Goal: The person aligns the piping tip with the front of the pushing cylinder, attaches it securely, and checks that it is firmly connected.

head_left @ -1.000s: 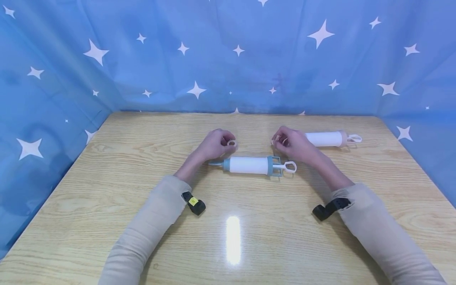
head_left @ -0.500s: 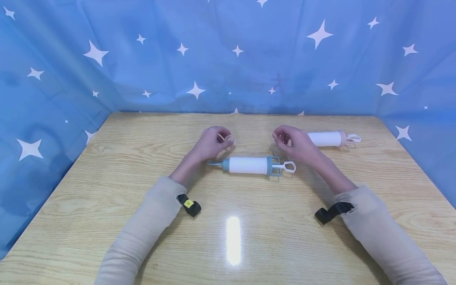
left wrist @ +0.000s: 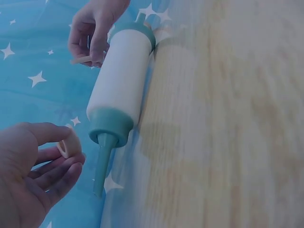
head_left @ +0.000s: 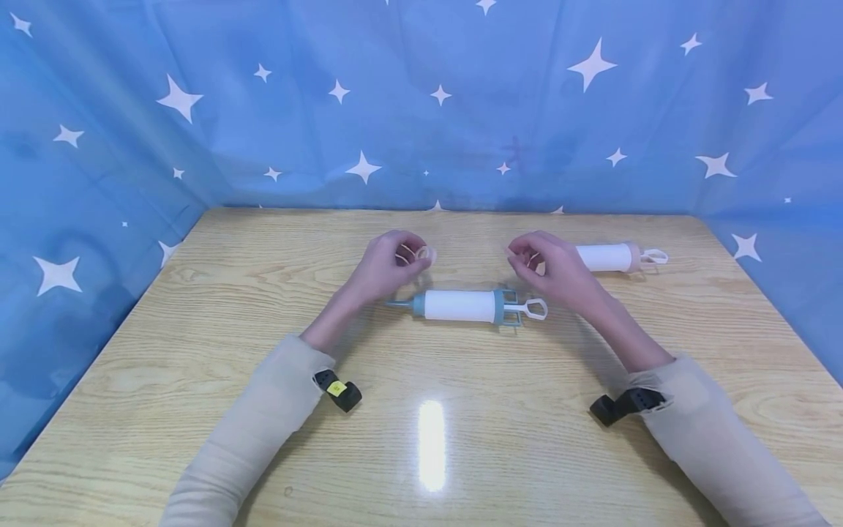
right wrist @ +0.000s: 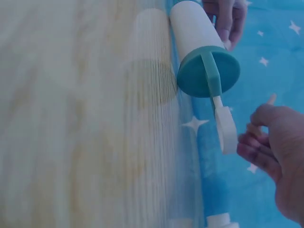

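Note:
My left hand [head_left: 387, 265] pinches a pale ring [left wrist: 72, 143] between thumb and fingers, above the table. In my right hand [head_left: 555, 267] is a small, thin, pale piece [right wrist: 271, 99], pinched at the fingertips; most of it is hidden, and its kind is unclear. Between and in front of the hands lies a syringe with a white barrel [head_left: 459, 305], teal ends, a teal nozzle pointing left and a white pull handle on the right. A second syringe [head_left: 604, 258], white with pale pink at its end, lies behind the right hand, which hides its left end.
The wooden table [head_left: 316, 446] reaches back to a blue curtain [head_left: 395, 95] with white stars. A bright light reflection [head_left: 432, 445] shows on the tabletop near the front. Each sleeve carries a black wrist camera [head_left: 345, 396].
The hands have drifted slightly apart, the left one leftward and a little back with the ring, the right one slightly rightward with its thin piece. Both syringes stay put.

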### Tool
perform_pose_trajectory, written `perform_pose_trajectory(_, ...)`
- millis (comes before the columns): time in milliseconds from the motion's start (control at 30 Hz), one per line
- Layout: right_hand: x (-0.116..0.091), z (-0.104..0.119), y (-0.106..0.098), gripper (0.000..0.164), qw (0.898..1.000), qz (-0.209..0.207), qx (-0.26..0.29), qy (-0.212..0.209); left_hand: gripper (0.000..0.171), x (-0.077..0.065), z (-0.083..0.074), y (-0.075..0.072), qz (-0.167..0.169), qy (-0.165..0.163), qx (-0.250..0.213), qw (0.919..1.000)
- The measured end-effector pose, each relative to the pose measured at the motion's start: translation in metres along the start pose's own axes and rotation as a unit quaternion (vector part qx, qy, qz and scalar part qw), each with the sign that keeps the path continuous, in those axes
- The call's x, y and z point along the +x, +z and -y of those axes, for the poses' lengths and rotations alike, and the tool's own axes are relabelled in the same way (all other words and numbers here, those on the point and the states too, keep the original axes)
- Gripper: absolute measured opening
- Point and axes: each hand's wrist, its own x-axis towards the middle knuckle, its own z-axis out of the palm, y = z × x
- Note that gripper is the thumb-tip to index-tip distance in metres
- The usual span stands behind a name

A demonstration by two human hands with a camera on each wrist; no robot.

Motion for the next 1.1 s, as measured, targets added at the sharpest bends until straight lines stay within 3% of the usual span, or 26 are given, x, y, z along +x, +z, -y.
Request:
perform_pose_trajectory(433,-0.005,0.015,-0.008,0.021,0.996,-0.035,-0.001,-0.08,0.028,-0.011,-0.016,0.001,-0.014,0.037,-0.049,0.998)
perform_pose_trajectory(1100,-0.007,0.042,-0.013,0.035,0.985,-0.059,0.002,-0.165,0.029,-0.03,-0.037,0.006,-0.026,0.129,-0.092,0.9871)
